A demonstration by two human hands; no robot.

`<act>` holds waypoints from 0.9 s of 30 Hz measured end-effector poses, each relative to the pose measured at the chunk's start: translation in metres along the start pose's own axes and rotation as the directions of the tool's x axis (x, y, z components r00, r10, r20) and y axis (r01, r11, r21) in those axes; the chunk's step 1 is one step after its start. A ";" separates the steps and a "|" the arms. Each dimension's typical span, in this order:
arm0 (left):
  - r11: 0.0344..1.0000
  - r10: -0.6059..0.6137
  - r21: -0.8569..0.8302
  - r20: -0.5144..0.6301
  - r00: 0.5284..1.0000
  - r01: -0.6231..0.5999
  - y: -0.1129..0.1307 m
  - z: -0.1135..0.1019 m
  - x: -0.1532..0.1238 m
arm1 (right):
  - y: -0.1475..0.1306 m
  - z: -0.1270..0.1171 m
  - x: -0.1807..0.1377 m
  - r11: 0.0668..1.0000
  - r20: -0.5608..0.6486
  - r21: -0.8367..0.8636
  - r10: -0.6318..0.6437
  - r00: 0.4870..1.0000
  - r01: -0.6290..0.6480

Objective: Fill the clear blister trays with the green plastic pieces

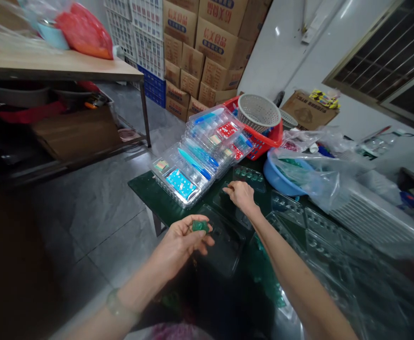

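My left hand [184, 241] is closed around a small green packet [200, 226], held over the near edge of the dark green table [146, 189]. My right hand [241, 194] reaches further in, fingers curled and pinched down onto a clear plastic blister tray [228, 200] lying on the table. Another empty clear tray [224, 245] lies between my hands. A fanned stack of filled blister packs [196, 160], holding blue pens and coloured cards, sits at the table's far left corner.
A blue basin [281, 182] under clear plastic bags, a red basket [263, 137] with a white colander, and more clear trays [316, 231] crowd the right. Cardboard boxes [207, 47] and white crates stack by the wall. A wooden table [51, 66] stands left across grey floor.
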State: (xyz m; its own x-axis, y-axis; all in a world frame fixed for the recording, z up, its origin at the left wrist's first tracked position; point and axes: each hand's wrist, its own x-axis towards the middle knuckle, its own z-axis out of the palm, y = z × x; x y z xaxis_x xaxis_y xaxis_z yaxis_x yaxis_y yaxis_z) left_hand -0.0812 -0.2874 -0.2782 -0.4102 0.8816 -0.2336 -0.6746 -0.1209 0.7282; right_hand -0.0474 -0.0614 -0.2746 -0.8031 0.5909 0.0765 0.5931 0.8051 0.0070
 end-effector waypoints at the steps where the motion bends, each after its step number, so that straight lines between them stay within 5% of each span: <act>1: 1.000 0.000 0.026 -0.014 1.000 0.001 -0.001 -0.001 0.001 | -0.002 0.000 0.000 1.000 0.007 -0.011 -0.007 1.000 0.007; 9: 0.995 0.067 0.076 -0.097 0.993 -0.059 -0.005 0.000 0.006 | -0.008 -0.018 -0.010 0.999 -0.004 -0.009 -0.031 1.000 0.031; 12: 0.990 0.098 0.109 -0.123 0.988 -0.085 -0.004 0.002 0.003 | -0.007 -0.035 -0.035 0.974 -0.093 0.215 -0.046 0.995 0.065; 15: 0.981 0.157 0.135 -0.113 0.981 -0.141 -0.006 0.006 0.001 | -0.014 -0.047 -0.077 0.785 -0.109 0.581 -0.187 0.976 0.215; 18: 0.967 0.196 0.179 -0.066 0.978 -0.182 -0.011 0.013 -0.001 | -0.025 -0.050 -0.119 0.644 -0.114 0.720 -0.260 0.959 0.260; 22: 0.938 0.214 0.280 -0.010 0.977 -0.203 -0.018 0.023 -0.005 | -0.033 -0.045 -0.150 0.600 -0.172 0.771 -0.127 0.977 0.214; 27: 0.952 0.146 0.272 0.010 0.989 -0.143 -0.020 0.030 -0.009 | -0.025 -0.040 -0.162 0.421 -0.141 0.899 0.019 0.990 0.120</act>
State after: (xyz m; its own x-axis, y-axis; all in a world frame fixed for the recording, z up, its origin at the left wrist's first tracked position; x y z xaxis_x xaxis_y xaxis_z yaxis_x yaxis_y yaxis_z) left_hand -0.0462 -0.2789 -0.2714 -0.4982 0.8589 -0.1184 -0.4162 -0.1171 0.9017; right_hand 0.0703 -0.1793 -0.2477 -0.7759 0.5928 0.2161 0.1015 0.4553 -0.8845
